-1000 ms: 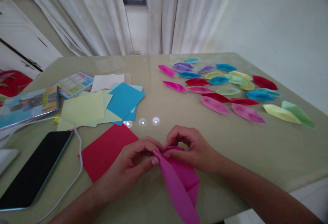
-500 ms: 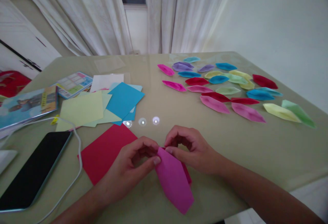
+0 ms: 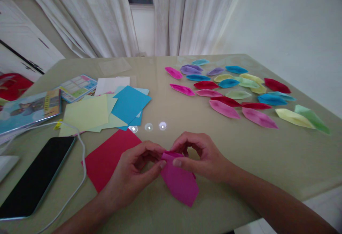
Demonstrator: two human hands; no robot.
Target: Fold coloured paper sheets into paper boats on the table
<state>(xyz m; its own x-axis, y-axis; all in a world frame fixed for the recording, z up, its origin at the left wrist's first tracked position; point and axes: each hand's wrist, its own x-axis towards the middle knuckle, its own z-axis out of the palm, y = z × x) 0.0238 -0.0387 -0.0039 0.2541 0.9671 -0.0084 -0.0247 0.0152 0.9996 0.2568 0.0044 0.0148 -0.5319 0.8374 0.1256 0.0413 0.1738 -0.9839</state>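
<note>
A folded magenta paper [image 3: 180, 182] hangs between my two hands near the front of the table, its pointed end toward me. My left hand [image 3: 143, 168] pinches its upper left corner between thumb and fingers. On the upper right edge, my right hand [image 3: 199, 155] holds it with the thumb in front and the fingers behind. Along the top the edge is turned over, and a darker pink layer shows there. A flat red paper sheet [image 3: 107, 162] lies beside and partly under my left hand.
Several folded paper boats [image 3: 226, 109] in many colours lie at the back right. Yellow sheets [image 3: 85, 114] and blue sheets [image 3: 130, 105] overlap at left. A phone [image 3: 37, 177], a white cable [image 3: 83, 155] and a book [image 3: 32, 109] are on the left side.
The top edge of the magenta paper has been folded over, and its lower tip has risen. My right thumb has shifted onto its front face.
</note>
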